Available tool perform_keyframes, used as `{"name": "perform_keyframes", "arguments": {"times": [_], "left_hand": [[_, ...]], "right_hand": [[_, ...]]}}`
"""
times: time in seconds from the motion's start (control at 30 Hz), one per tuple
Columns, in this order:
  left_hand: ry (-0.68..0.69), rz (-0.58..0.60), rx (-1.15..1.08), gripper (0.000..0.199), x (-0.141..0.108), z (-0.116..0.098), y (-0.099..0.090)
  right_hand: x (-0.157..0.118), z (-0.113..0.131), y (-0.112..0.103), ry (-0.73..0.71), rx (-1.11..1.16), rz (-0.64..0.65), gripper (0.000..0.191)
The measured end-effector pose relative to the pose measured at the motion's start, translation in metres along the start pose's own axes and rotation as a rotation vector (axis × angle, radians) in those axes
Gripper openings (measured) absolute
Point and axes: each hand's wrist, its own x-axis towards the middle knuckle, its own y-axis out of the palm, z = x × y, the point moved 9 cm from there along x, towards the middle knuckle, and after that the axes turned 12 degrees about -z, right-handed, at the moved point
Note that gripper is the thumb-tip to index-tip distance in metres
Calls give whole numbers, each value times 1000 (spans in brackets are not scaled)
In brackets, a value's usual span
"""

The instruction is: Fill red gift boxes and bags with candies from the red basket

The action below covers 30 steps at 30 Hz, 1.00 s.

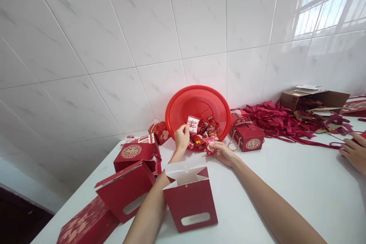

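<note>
My left hand (182, 137) pinches a small white packet with red print (193, 124) at the front of a red plastic colander (198, 92). My right hand (224, 153) has its fingers closed on a pink-and-red wrapped candy (211, 146) at the colander's front rim. Inside the colander, which tilts back against the wall, lie several red-wrapped candies (212, 131). Between my forearms stands a dark red gift box (190, 202), its top flaps up and a slot window in its front. My left forearm passes beside that box.
More red boxes (126, 190) stand along the left table edge. Right of the colander sits a small red box with a rope handle (249, 137). Farther right are a heap of red ribbons (276, 120), an opened cardboard box (314, 99) and another person's hand (354, 152).
</note>
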Motion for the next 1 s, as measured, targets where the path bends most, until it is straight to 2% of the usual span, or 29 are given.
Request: {"name": "perform_keyframes", "arguments": {"times": [0.1, 0.17, 0.27, 0.33, 0.4, 0.53, 0.67, 0.77, 0.87, 1.0], "left_hand": [[-103, -40, -26, 30, 6, 17, -8], [-122, -39, -22, 29, 8, 24, -9], [-29, -59, 39, 46, 5, 21, -14], [77, -51, 64, 39, 1, 10, -15], [191, 56, 54, 26, -7, -4, -5], [354, 358, 82, 22, -21, -30, 33], [355, 490, 303, 28, -23, -33, 60], [320, 545, 409, 35, -23, -31, 69], [289, 530, 462, 43, -21, -31, 71], [269, 530, 531, 33, -20, -34, 72]], "right_hand": [[1, -5, -3, 31, 25, -37, 22], [3, -9, -5, 43, 53, -61, 24], [5, -14, -6, 69, 88, -77, 28], [5, -17, -7, 97, 119, -86, 30], [5, -19, -7, 134, 147, -88, 32], [4, -18, -6, 144, 174, -84, 31], [5, -15, -3, 123, 214, -77, 31], [6, -17, -2, 135, 227, -68, 33], [7, -18, -3, 132, 227, -61, 33], [8, -21, -5, 137, 222, -53, 33]]}}
